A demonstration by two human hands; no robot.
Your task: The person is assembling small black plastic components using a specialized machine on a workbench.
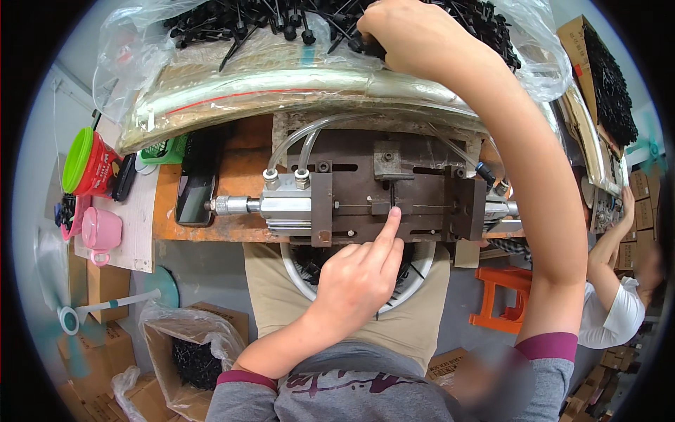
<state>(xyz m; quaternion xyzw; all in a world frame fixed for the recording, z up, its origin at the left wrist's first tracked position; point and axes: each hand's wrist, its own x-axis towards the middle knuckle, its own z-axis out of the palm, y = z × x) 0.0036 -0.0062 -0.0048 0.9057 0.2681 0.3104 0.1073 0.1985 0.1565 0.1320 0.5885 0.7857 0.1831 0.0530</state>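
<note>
My left hand [355, 285] reaches over the front of a dark metal fixture [351, 184], index finger stretched forward and the other fingers loosely bent. Its fingertip touches or nearly touches the near end of a thin black piece [393, 193] seated at the fixture's middle, below a small metal block [387, 159]. My right hand [411, 35] is far forward, its fingers curled down into a heap of black plastic pieces with long stems [281, 21]. What its fingertips hold, if anything, is hidden. Silver pneumatic cylinders [287, 205] flank the fixture.
Clear air hoses [299, 137] arch behind the fixture. A phone [196, 190], a pink cup [102, 232] and a red tub [95, 169] are on the left. A white-rimmed basket [299, 274] sits between my legs. An orange stool [500, 299] and another person [615, 309] are at the right.
</note>
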